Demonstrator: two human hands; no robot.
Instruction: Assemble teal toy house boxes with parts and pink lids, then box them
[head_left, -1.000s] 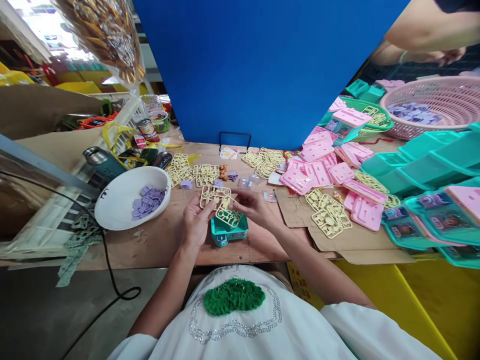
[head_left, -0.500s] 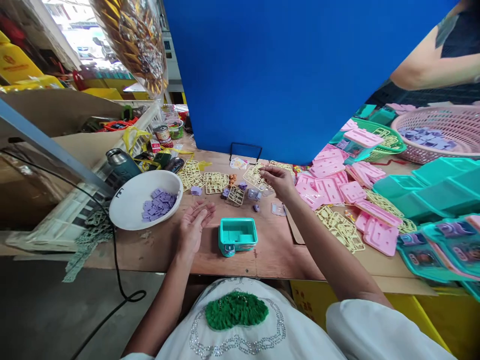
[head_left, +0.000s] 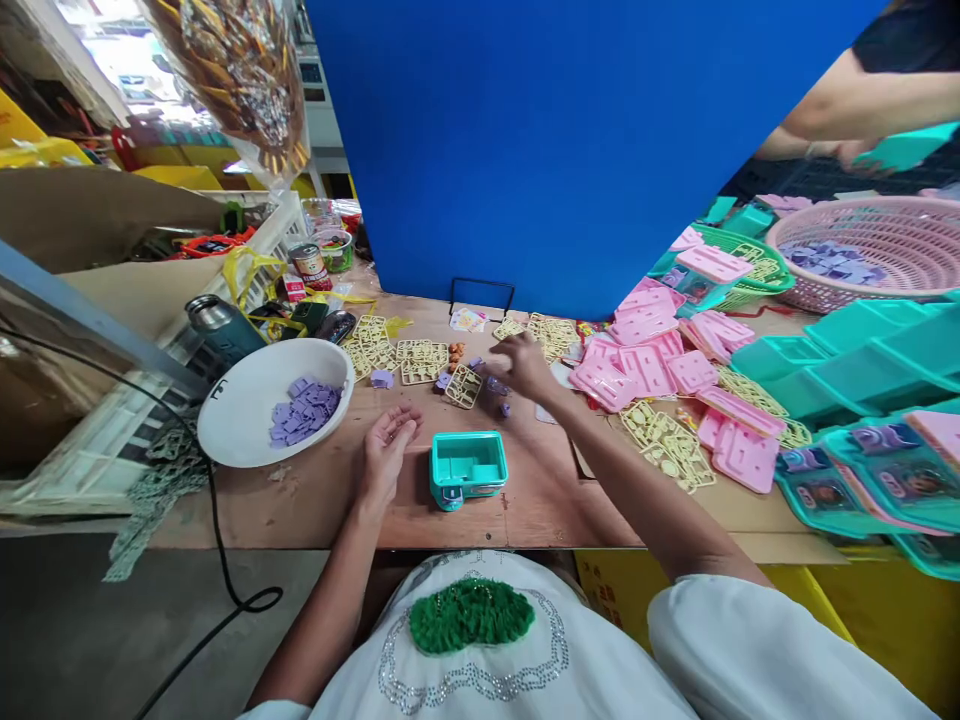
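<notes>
Hovering with the right hand (head_left: 521, 368) over loose toy parts, beyond an open teal toy case (head_left: 469, 487).
Seemingly at an early stage: with the case set upright and lidless near the table edge (head_left: 525, 537), but with a cream sprue frame (head_left: 463, 386) and pink panels (head_left: 636, 362) lying loose outside, apparently unfitted. Curling the left hand (head_left: 388, 450) just beside the case, fingers apart, around nothing visible; impossible to tell whether pinching anything with the right.

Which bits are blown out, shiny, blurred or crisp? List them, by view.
Head view: the opening at upper left blown out, the foil glinting; head view: the right hand slightly blurred, the teal box below centre fairly crisp.
</notes>
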